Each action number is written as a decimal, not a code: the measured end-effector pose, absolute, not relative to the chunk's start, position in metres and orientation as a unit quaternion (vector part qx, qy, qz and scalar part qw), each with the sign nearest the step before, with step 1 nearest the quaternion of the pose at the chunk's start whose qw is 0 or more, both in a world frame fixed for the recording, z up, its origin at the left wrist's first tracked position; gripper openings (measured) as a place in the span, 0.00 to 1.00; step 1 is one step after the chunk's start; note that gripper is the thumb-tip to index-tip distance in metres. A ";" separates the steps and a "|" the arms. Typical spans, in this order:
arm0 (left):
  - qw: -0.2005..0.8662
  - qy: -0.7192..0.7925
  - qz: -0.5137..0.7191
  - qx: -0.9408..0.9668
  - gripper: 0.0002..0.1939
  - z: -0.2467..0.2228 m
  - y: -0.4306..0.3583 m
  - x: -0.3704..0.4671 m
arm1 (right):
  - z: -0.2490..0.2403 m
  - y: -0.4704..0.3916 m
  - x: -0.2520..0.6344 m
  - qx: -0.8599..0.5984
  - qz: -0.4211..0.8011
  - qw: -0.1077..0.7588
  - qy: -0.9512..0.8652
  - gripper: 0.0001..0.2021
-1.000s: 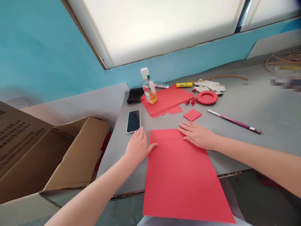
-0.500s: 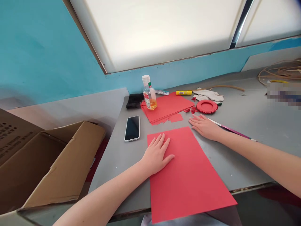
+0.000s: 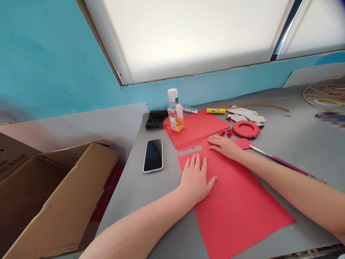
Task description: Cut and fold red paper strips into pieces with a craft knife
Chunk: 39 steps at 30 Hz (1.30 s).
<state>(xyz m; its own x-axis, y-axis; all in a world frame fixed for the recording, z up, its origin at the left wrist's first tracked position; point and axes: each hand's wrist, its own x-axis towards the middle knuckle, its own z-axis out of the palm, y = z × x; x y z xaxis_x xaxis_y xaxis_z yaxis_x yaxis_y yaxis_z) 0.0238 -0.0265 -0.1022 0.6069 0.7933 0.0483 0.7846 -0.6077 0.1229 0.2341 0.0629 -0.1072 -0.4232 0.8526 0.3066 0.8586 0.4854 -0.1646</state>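
Note:
A large sheet of red paper lies flat on the grey table in front of me. My left hand rests on its far left part, palm down with the fingers spread. Across its far edge lies my right hand, flat with fingers stretched, over smaller red paper pieces. One red scrap shows beyond the right wrist. To the right of it is a slim purple-and-white tool whose kind I cannot make out. Neither hand grips anything.
A phone lies left of the sheet. Behind are a stack of red paper with a bottle on it, a yellow glue stick, white gloves and a red ring-shaped piece. A cardboard box stands left.
The red sheet has turned and shifted to the right and away from me. My right hand has moved onto its far edge; my left hand has gone right with the sheet. The view has shifted slightly.

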 end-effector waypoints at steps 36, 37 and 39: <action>0.029 0.313 0.067 0.947 0.34 -0.089 -0.058 -0.012 | -0.086 0.056 0.134 -0.509 0.352 0.174 -0.766 0.09; 0.030 0.306 0.071 0.949 0.33 -0.089 -0.058 -0.016 | -0.088 0.054 0.135 -0.510 0.348 0.180 -0.766 0.08; 0.029 0.292 0.083 0.952 0.32 -0.088 -0.057 -0.022 | -0.091 0.052 0.135 -0.507 0.339 0.191 -0.769 0.08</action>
<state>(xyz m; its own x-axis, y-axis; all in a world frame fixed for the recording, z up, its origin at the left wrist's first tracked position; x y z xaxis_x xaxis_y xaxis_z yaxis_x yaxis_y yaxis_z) -0.0216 -0.0575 -0.0884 0.8153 0.5617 0.1406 0.5522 -0.8273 0.1031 0.1350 0.0518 -0.0914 -0.4117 0.9100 -0.0493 0.6505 0.2555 -0.7152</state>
